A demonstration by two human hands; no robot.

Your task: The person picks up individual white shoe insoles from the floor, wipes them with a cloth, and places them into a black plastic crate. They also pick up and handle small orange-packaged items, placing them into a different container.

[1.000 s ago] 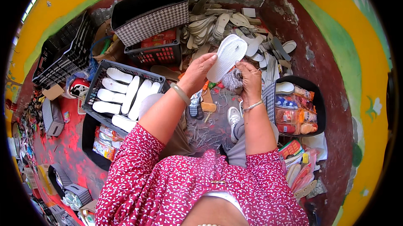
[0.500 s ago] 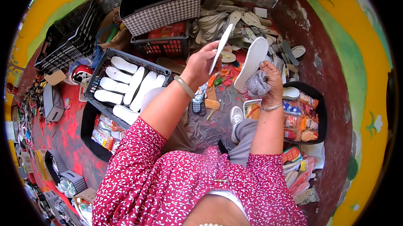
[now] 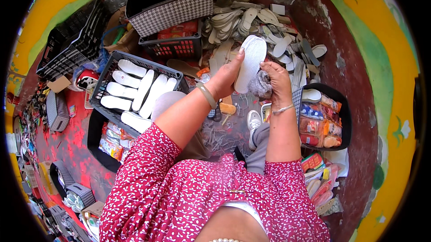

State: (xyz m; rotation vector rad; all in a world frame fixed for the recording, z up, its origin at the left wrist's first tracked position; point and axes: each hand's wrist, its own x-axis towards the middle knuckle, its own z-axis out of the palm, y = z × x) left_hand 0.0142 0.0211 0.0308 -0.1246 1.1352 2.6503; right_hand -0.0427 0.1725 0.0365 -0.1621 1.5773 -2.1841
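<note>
White shoe soles [image 3: 252, 62], looking like a pair laid together, stand upright in front of me. My left hand [image 3: 228, 76] grips them along their left edge, thumb on the near face. At their right edge, my right hand [image 3: 279, 80] pinches with its fingertips and also holds a fuzzy grey bundle [image 3: 260, 84] that looks like yarn. What lies between those fingertips is too small to make out. To the left, a dark plastic crate [image 3: 102, 107] contains several white soles [image 3: 144, 90] lying flat.
A heap of loose soles [image 3: 226, 22] lies against the far wall. Beside it, a houndstooth fabric bin [image 3: 173, 15] sits on a crate of red packs. Black bins with colourful packages [image 3: 314, 125] flank me. Thread scraps litter the floor [image 3: 215, 136] by my shoe [image 3: 253, 125].
The two soles, held apart before, have come together. My left hand has moved slightly right and nearer; my right hand, with the grey bundle, has shifted left to the soles' edge.
</note>
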